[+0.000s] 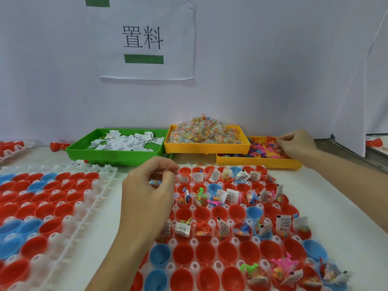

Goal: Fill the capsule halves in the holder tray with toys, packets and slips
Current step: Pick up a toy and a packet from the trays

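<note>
Reaching to about 2 o'clock, the right hand [294, 143] sits in the lower yellow tray [259, 163], fingers curled down into the loose plastic toys [262, 150]; whether it actually has one pinched I cannot tell. Left hand [151, 190] hovers at centre over the left edge of the holder tray [214, 265], fingers curled with thumb and fingertips pinched on a small multicoloured packet [155, 182]. Holder tray fills the 5 o'clock area, white plastic, packed with red and blue capsule halves [201, 214] standing open side up. Rows alternate: top two rows, the fourth row and part of the bottom row hold toys, packets and white slips [231, 196]; the rows between look bare inside. Second holder tray [100, 198] at 9 o'clock, also with red and blue halves, nothing seen in them. At 12 o'clock, upper yellow tray [204, 148] heaped with clear packets of coloured bits, overlapping the lower yellow one. Green tray [113, 155] at 11 o'clock holds white printed slips. Paper sign [147, 38] with two characters and a green bar is on the wall behind. Loose red capsule pieces [56, 146] lie left of the green tray.
</note>
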